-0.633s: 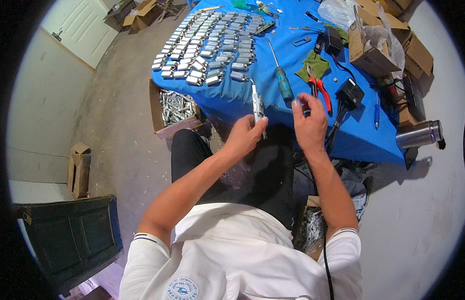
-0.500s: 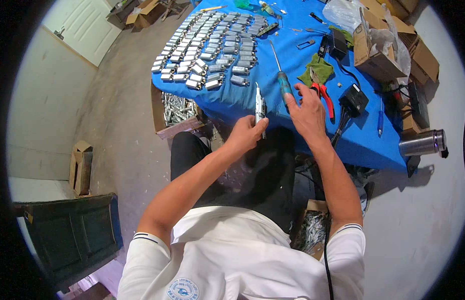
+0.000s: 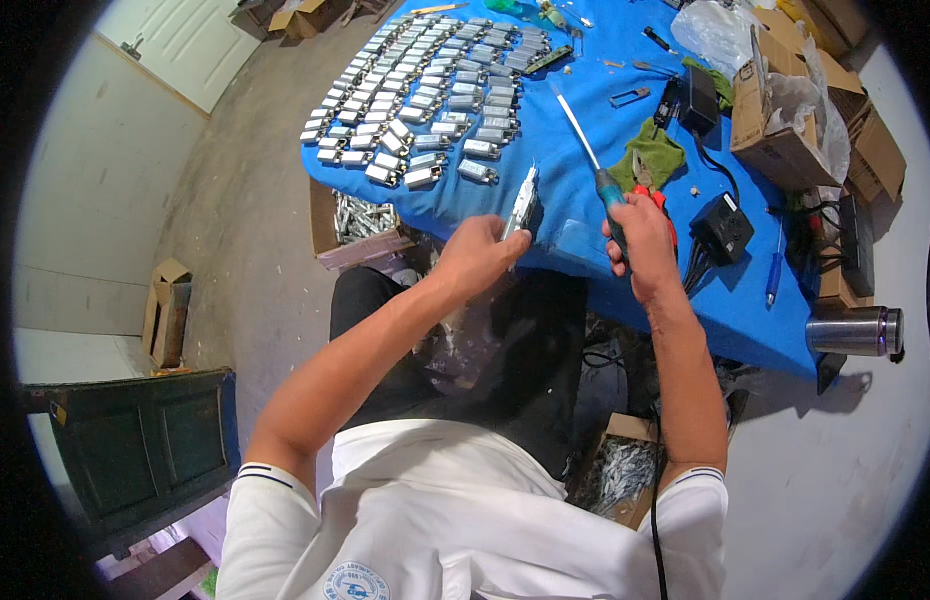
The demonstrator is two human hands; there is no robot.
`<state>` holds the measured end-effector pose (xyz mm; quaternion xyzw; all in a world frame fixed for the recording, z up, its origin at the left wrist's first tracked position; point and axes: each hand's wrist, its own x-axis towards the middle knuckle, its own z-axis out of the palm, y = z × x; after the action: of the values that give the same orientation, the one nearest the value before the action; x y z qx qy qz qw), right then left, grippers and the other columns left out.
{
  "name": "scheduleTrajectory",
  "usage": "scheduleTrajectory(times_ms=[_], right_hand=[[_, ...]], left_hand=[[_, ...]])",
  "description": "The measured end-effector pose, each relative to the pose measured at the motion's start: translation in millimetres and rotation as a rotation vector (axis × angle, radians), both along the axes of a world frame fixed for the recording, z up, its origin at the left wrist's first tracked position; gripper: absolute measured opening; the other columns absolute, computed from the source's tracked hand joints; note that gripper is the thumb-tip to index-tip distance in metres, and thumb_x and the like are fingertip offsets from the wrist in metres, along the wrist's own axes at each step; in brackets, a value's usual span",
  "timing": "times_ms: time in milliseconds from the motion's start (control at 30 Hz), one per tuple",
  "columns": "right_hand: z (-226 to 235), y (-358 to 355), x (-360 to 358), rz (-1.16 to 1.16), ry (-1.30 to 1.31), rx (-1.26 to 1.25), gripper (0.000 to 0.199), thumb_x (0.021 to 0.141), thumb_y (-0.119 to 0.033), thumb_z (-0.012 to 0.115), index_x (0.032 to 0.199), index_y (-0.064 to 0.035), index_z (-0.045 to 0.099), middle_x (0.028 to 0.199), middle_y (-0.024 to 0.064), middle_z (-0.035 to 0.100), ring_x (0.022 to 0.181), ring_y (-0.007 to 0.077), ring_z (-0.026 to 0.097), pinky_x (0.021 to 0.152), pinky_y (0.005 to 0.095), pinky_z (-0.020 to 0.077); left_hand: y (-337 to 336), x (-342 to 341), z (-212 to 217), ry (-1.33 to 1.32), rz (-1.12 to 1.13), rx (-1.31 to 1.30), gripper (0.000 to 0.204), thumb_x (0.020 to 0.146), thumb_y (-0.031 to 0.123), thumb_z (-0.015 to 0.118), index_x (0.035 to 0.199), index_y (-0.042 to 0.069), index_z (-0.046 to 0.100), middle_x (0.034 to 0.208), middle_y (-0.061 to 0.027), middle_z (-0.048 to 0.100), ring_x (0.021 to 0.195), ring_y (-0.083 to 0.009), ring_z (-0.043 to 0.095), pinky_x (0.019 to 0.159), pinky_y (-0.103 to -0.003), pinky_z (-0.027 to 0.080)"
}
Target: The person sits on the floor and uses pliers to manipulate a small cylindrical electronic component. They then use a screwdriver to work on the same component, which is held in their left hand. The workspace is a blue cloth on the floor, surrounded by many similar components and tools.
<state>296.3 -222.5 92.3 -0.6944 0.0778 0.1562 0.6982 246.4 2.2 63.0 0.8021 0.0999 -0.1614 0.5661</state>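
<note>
My left hand (image 3: 475,255) is closed on a slim silver metal part (image 3: 522,205), its pointed end sticking up past the thumb near the table's front edge. What kind of part it is, I cannot make out. My right hand (image 3: 642,245) grips the teal and black handle of a screwdriver (image 3: 582,132); its long shaft points up and to the left over the blue cloth. Red-handled pliers (image 3: 642,172) lie just beyond the right hand, partly hidden by it, on a green rag (image 3: 662,150).
Rows of small silver metal cases (image 3: 400,105) cover the table's left side. To the right are a black power adapter (image 3: 722,228), a blue pen (image 3: 775,270), a steel cup (image 3: 855,331) and cardboard boxes (image 3: 750,100). Below the left edge stands a box of metal parts (image 3: 360,215).
My right hand has closed around the screwdriver and lifted it, moving it slightly right. My left hand still holds the metal part, now tilted more to the right.
</note>
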Motion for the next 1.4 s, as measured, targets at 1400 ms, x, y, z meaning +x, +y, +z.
scheduleTrajectory(times_ms=[1400], right_hand=[[-18, 31, 36, -0.163, -0.35, -0.597, 0.054, 0.087, -0.033, 0.065, 0.12, 0.006, 0.048, 0.099, 0.0258, 0.063, 0.096, 0.035, 0.063, 0.083, 0.0421, 0.048]], left_hand=[[-14, 34, 3, -0.671, -0.101, 0.7, 0.025, 0.08, 0.022, 0.071, 0.092, 0.003, 0.061, 0.08, -0.0143, 0.062, 0.073, -0.0343, 0.063, 0.063, -0.042, 0.048]])
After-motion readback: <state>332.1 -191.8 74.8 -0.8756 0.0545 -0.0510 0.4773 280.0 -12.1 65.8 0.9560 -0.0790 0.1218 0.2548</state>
